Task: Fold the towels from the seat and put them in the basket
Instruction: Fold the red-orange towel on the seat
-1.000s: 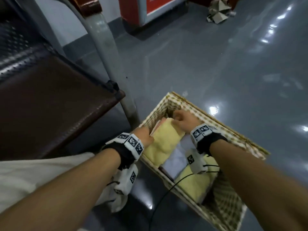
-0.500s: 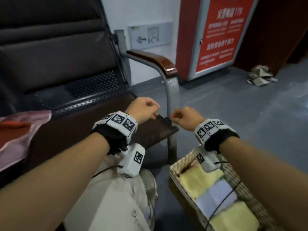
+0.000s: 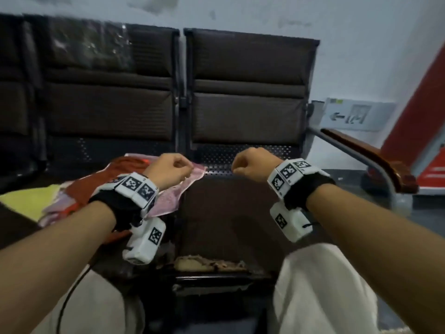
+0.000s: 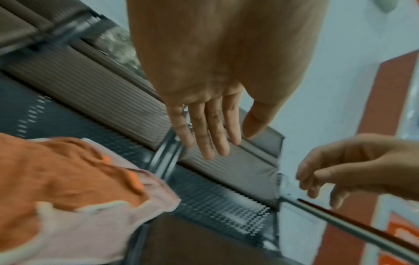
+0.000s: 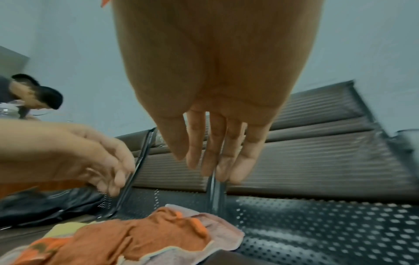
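Fingers (image 4: pixel 208 136) of the left hand (image 3: pixel 168 171) hang loosely extended and slightly apart, holding nothing; those of the right hand (image 3: pixel 255 163) do the same, as the right wrist view shows (image 5: pixel 215 152). From the head view both hands look like loose fists, the fingers being hidden behind the knuckles, so only the wrist views settle how they lie.

Bench seats (image 3: pixel 245 213) with dark padded backs fill the head view; the right hand hovers above the bare right-hand seat, the left hand above the seat beside it. A wooden-topped armrest (image 3: pixel 370 157) closes the bench on the right, and a red panel (image 3: pixel 419 112) stands against the wall beyond.

Towels (image 3: pixel 101 186) lie in a loose, unfolded heap on the left-hand seat, under and just beside the left hand. An orange towel (image 5: pixel 136 238) rests on a pink towel (image 3: pixel 168 198), whose corner reaches the perforated metal strip at the seat's rear. A yellow towel (image 3: pixel 29 198) shows at the heap's far left, seemingly beneath the others, though blur leaves its edge unclear. The right wrist view alone takes in another person (image 5: pixel 34 96) at far left; the left wrist view alone shows both hands with the armrest rail.
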A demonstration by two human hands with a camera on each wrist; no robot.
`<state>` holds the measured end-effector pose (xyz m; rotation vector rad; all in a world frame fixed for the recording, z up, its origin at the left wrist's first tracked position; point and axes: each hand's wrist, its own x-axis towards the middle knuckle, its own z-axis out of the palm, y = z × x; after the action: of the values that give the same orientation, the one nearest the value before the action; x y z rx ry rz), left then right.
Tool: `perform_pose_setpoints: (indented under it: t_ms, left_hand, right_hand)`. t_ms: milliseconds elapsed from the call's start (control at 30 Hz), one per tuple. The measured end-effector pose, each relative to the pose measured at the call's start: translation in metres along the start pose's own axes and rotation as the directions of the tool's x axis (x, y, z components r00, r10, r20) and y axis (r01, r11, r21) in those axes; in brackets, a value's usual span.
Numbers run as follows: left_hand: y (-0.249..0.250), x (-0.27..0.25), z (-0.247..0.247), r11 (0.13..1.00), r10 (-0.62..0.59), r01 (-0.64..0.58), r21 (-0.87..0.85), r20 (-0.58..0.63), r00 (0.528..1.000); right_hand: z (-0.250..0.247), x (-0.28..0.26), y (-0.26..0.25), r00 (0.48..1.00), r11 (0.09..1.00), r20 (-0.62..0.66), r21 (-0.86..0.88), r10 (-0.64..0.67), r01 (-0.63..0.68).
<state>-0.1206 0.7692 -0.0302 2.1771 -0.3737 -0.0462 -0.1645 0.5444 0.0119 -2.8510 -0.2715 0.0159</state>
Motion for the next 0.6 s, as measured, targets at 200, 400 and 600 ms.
perform_pose_setpoints:
  t_ms: [200,400,600]
  left_hand:
    - [-0.110,-0.001,-0.054,0.904,-0.230,0.182,0.387,0.082,0.970]
    - [-0.165,-0.006,-0.061,0.771,-0.411,0.175,0.612,0.268,0.871]
    - [-0.161,-0.004,-0.063,0.800,-0.264,-0.036,0.600,0.404,0.876]
  right_hand:
    - [0.071,0.077,-0.057,0.987,0.993,0.114,0.044,-0.111,0.106]
    - [0.146,0.125,-0.083,0.954,0.976,0.229,0.144,-0.194,0.164]
    - [0.189,0.132,-0.094,0.912,0.941,0.296,0.268,-0.285,0.207]
